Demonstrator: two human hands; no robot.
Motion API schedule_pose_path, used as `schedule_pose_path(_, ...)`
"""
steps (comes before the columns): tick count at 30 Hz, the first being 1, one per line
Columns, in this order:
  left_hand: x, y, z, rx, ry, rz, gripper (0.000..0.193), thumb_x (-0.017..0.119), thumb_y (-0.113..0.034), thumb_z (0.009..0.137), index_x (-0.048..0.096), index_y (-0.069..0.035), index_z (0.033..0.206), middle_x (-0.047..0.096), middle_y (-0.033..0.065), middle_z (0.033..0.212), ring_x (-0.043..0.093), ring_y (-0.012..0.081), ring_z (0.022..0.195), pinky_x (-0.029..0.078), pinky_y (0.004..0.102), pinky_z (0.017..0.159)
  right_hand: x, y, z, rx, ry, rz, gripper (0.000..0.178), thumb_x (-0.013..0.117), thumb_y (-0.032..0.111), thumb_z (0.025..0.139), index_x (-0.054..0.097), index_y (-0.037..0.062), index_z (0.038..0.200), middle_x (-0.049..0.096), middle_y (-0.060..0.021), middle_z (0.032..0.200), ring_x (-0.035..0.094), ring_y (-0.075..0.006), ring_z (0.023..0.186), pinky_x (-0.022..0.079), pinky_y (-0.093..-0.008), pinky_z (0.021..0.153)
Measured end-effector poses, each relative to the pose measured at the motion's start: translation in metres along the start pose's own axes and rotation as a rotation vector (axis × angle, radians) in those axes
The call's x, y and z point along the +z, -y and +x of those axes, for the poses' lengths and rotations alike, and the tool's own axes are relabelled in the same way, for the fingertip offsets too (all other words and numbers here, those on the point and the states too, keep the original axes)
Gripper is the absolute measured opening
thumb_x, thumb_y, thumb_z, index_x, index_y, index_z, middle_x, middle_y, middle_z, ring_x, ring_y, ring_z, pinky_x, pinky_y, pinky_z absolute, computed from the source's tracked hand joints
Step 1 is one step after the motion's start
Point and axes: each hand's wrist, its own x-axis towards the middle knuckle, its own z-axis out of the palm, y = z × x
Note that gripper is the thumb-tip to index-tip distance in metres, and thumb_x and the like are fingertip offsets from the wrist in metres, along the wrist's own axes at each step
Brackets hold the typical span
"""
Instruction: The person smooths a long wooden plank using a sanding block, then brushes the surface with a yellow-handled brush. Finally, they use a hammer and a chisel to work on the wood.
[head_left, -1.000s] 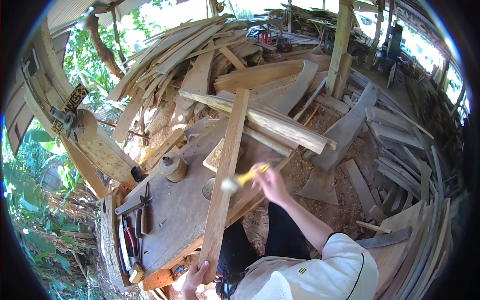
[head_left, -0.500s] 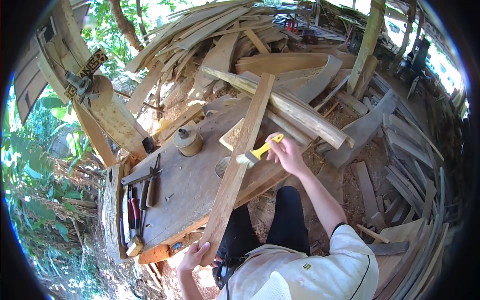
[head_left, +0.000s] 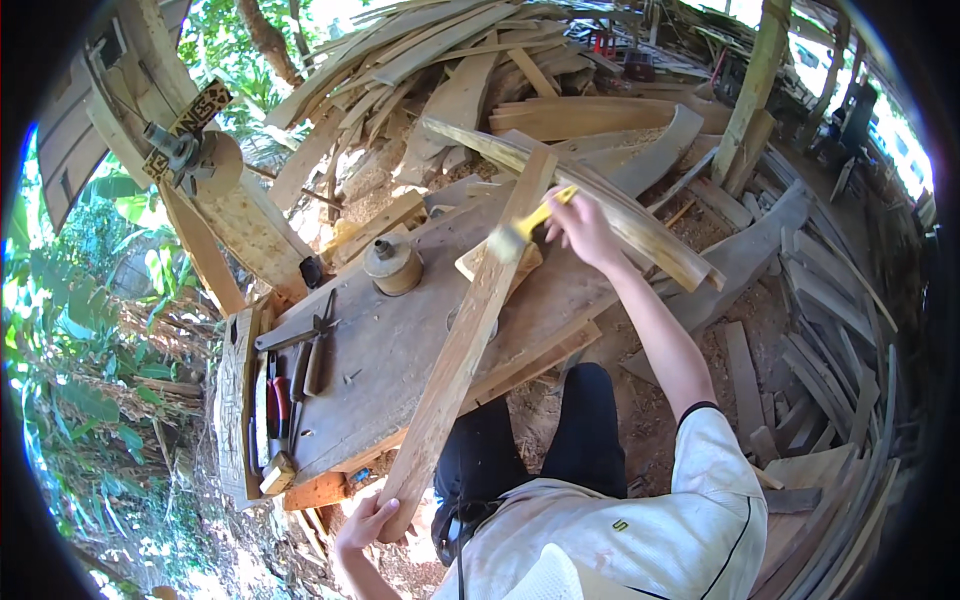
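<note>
A long wooden board [head_left: 463,355] slants across the workbench, its near end sticking out past the front edge. My left hand [head_left: 368,522] is closed around that near end. In my right hand [head_left: 583,230] is a paintbrush [head_left: 530,222] with a yellow handle, gripped from the right. Its pale bristles, slightly blurred, lie on or just over the board's upper face toward the far end. Beneath the far part of the board sits a wooden block [head_left: 527,262], partly covered by it. A round metal rim on the bench is mostly hidden by the board.
The workbench [head_left: 400,325] carries a round can with a cap [head_left: 393,266], red-handled pliers [head_left: 278,405], a hammer [head_left: 280,472] and other hand tools at its left end. Thick planks [head_left: 620,225] rest at the far right. A wooden post [head_left: 752,105] and stacked timber [head_left: 430,60] stand beyond.
My right hand has moved the paintbrush up along the board, away from me. My left hand still holds the near end. The whole view has shifted slightly.
</note>
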Motion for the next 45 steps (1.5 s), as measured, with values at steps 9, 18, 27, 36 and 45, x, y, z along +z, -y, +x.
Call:
schedule_pose_path(9, -0.017, 0.019, -0.010, 0.007, -0.082, 0.132, 0.044, 0.059, -0.035, 0.107, 0.063, 0.006, 0.122, 0.072, 0.0094, 0.097, 0.069, 0.0156, 0.077, 0.059, 0.0315, 0.067, -0.010, -0.003, 0.061, -0.038, -0.050, -0.287, 0.026, 0.058, 0.030, 0.107, 0.067, 0.0060, 0.109, 0.072, -0.0104, 0.083, 0.070, -0.0210, 0.064, 0.053, -0.0358, 0.060)
schedule_pose_path(18, -0.030, 0.055, 0.003, -0.093, -0.046, -0.032, 0.044, 0.057, -0.033, 0.108, 0.060, 0.008, 0.124, 0.074, 0.0166, 0.086, 0.073, 0.0242, 0.068, 0.060, 0.0357, 0.062, -0.022, -0.015, 0.113, 0.102, -0.056, -0.171, 0.022, 0.059, 0.029, 0.104, 0.069, 0.0100, 0.105, 0.075, -0.0137, 0.091, 0.073, -0.0331, 0.080, 0.056, -0.0435, 0.074)
schedule_pose_path(27, -0.036, 0.072, 0.022, -0.031, 0.042, -0.097, 0.052, 0.058, -0.041, 0.106, 0.060, 0.008, 0.123, 0.073, 0.0185, 0.086, 0.073, 0.0260, 0.068, 0.060, 0.0370, 0.060, -0.031, 0.008, 0.128, 0.080, 0.198, -0.363, 0.021, 0.058, 0.029, 0.104, 0.070, 0.0122, 0.109, 0.075, -0.0128, 0.097, 0.072, -0.0340, 0.085, 0.056, -0.0459, 0.076)
schedule_pose_path(36, -0.020, 0.062, 0.012, -0.038, 0.002, -0.096, 0.045, 0.049, -0.035, 0.111, 0.054, 0.005, 0.129, 0.072, 0.0170, 0.085, 0.073, 0.0252, 0.069, 0.060, 0.0358, 0.059, 0.057, 0.059, 0.040, -0.425, 0.604, -0.715, 0.027, 0.058, 0.033, 0.104, 0.069, 0.0098, 0.111, 0.074, -0.0136, 0.094, 0.073, -0.0308, 0.086, 0.055, -0.0442, 0.078)
schedule_pose_path(45, -0.021, 0.060, 0.013, -0.022, 0.069, -0.098, 0.043, 0.048, -0.035, 0.111, 0.051, 0.004, 0.128, 0.073, 0.0197, 0.083, 0.072, 0.0271, 0.064, 0.059, 0.0377, 0.054, 0.066, 0.067, 0.006, -0.507, 0.659, -1.028, 0.025, 0.055, 0.029, 0.107, 0.066, 0.0071, 0.112, 0.072, -0.0089, 0.092, 0.069, -0.0174, 0.072, 0.057, -0.0353, 0.064)
